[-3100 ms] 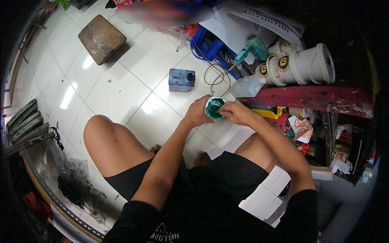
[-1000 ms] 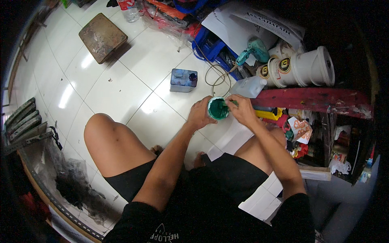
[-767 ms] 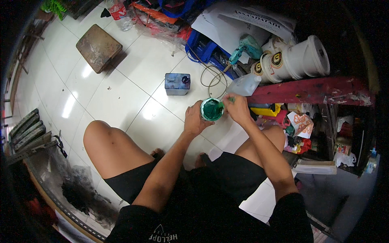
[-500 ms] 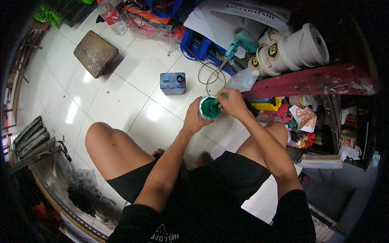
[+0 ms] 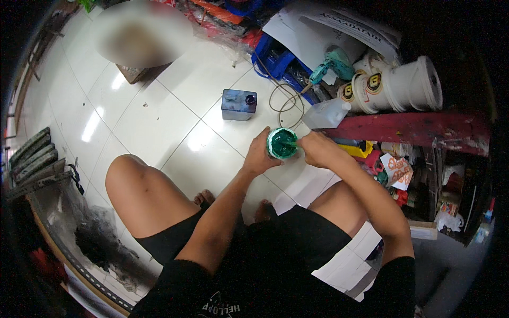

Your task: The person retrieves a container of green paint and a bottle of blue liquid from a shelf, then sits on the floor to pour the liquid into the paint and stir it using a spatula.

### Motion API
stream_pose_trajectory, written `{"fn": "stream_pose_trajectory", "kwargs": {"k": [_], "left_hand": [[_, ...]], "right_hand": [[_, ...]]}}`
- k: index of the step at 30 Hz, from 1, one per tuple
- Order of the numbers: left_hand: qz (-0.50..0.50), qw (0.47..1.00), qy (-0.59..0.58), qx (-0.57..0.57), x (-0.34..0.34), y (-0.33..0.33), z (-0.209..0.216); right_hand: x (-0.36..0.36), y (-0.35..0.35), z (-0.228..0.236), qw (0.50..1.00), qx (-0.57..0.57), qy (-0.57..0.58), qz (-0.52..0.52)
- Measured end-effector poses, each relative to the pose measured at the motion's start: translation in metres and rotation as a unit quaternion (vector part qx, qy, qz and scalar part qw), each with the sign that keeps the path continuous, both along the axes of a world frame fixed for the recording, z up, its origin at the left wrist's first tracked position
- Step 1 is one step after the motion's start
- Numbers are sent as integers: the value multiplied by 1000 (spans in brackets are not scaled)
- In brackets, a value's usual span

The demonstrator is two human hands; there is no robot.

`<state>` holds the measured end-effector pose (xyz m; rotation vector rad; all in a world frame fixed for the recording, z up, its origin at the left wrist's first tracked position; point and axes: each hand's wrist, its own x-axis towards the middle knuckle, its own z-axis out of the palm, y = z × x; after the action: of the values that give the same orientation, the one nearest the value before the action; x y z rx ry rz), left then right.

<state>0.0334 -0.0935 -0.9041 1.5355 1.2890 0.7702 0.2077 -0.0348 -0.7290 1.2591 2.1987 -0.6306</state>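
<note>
My left hand [image 5: 258, 155] is wrapped round the side of a small white tub [image 5: 269, 144] and holds it above the tiled floor. Thick green paint [image 5: 282, 142] fills much of the tub and smears its inner wall. At the tub's right side, my right hand [image 5: 317, 150] is closed on a thin green-coated stirring stick [image 5: 293, 143]. The stick slants into the paint; its lower end is hidden there. Just beyond the tub stands a blue-stained plastic jerrycan [image 5: 238, 105] with a dark opening on top.
A loose cable [image 5: 271, 100] curls on the floor by a translucent jug [image 5: 327, 113]. Right of it are a teal-smeared heat gun or dryer [image 5: 333, 64], white buckets [image 5: 395, 87] and a red-stained beam [image 5: 413, 132]. A brown stool [image 5: 132, 73], partly blurred, stands far left.
The stick and my right hand have shifted from the tub's upper right to its right side, with the stick lying flatter. The whole view has moved slightly. My left hand keeps its hold.
</note>
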Motion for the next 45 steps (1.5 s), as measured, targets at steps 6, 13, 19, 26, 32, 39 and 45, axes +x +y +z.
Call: {"fn": "stream_pose_trajectory", "kwargs": {"k": [6,13,19,26,32,39,45], "left_hand": [[-5,995,-80,54,13,7,-17],[-83,993,-48,74,-1,38,-32],[-90,993,-51,65,-3,55,-25],[-22,998,-56,32,19,39,-30],[51,996,-39,64,36,25,-37],[44,998,-43,35,35,18,-29],[87,994,-39,60,40,9,-36]], "right_hand": [[-2,-19,-45,989,75,-112,57],[-18,10,-28,973,175,-102,107],[-30,12,-30,981,107,-125,98],[-42,2,-25,978,38,-201,40],[-36,2,-25,972,-21,-222,80],[-35,1,-30,971,19,-231,64],[-26,3,-25,978,89,-168,86]]}}
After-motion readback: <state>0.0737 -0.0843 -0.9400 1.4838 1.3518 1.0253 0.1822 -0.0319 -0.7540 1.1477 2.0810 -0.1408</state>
